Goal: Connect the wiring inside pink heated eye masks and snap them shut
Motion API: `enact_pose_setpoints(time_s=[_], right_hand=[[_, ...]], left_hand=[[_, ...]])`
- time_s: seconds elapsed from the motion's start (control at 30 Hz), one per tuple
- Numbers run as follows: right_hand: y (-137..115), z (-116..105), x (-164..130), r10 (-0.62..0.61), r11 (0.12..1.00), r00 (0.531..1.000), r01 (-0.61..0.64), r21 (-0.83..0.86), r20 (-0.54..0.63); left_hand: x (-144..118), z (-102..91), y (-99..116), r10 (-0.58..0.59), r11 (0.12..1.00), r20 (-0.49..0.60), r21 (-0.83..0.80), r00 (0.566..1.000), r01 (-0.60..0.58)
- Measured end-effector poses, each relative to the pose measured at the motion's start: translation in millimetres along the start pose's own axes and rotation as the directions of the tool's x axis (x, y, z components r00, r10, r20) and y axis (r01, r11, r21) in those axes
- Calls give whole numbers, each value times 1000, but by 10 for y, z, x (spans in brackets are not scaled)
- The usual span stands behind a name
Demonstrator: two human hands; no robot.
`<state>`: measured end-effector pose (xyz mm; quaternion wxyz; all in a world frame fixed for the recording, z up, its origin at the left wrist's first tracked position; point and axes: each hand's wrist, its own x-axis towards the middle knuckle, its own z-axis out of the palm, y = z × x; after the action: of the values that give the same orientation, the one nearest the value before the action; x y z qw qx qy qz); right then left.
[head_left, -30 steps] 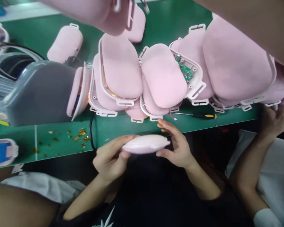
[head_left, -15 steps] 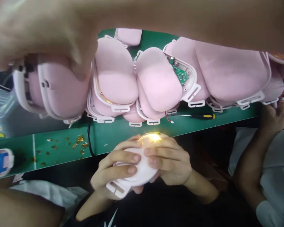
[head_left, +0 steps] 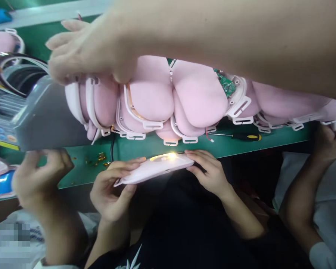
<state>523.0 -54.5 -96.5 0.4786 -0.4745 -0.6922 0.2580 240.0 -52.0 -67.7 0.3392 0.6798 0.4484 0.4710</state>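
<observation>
Between my hands is a pale pink plastic casing (head_left: 159, 170), turned edge-on, with a strip along its far side glowing yellow. My left hand (head_left: 113, 190) is closed on its left end, fingers above and thumb below. At the right end, my right hand (head_left: 208, 172) pinches the casing's edge between fingers and thumb. Beyond it, several pink casings (head_left: 154, 99) with white slotted tabs lie piled in a row. One of them is open on a green circuit board (head_left: 226, 85).
A co-worker's arm (head_left: 212, 41) stretches across the top over the pile. Another hand (head_left: 39, 175) is at the left, and one (head_left: 332, 140) at the far right. A screwdriver (head_left: 246, 137), small gold pieces (head_left: 100, 157) and a grey bin (head_left: 50, 116) lie on the green bench (head_left: 140, 149).
My hands have moved apart to the casing's two ends, and the casing has tipped from face-up to edge-on. The co-worker's hand at upper left has moved right; another hand has come in at left.
</observation>
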Motion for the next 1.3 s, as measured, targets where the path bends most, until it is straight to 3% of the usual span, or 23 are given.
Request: enact_pose_setpoints(time_s=[0.07, 0.1, 0.2, 0.3, 0.4, 0.5, 0.6, 0.7, 0.8, 0.87, 1.0, 1.3], right_hand=[[24, 94, -29, -30, 999, 999, 29, 39, 18], [22, 144, -28, -64, 996, 997, 62, 58, 37], [-3, 266, 9, -150, 984, 986, 143, 102, 66], [-8, 321, 32, -160, 982, 984, 151, 112, 76], [2, 332, 27, -145, 980, 989, 137, 143, 42], [-24, 346, 43, -62, 991, 998, 64, 119, -18], [-95, 398, 92, -100, 993, 995, 100, 59, 8], [-161, 480, 137, -155, 986, 987, 157, 51, -43], [-177, 548, 161, -160, 986, 982, 163, 20, -97], [-172, 573, 175, -158, 987, 983, 159, 4, -98], [-175, 605, 209, -133, 991, 986, 134, 7, -104], [-219, 789, 154, -60, 996, 965, 41, -80, -255]], left_hand=[[109, -55, 143, 88, 981, 73, 165, 993, -99], [158, -42, 211, 121, 943, 164, 288, 979, -165], [267, 92, 346, 122, 764, 418, 539, 900, -354], [299, 168, 350, 160, 730, 471, 536, 868, -425], [281, 54, 273, 152, 744, 483, 518, 862, -421], [258, -109, 168, 133, 719, 449, 571, 884, -398], [231, -157, 69, 164, 752, 412, 535, 896, -384], [199, -121, -10, 196, 799, 419, 456, 887, -392], [165, -91, -64, 264, 821, 337, 414, 904, -394], [149, -81, -86, 310, 808, 281, 426, 908, -407], [139, -45, -130, 347, 774, 277, 455, 896, -440], [104, 75, -201, 407, 782, 112, 470, 907, -409]])
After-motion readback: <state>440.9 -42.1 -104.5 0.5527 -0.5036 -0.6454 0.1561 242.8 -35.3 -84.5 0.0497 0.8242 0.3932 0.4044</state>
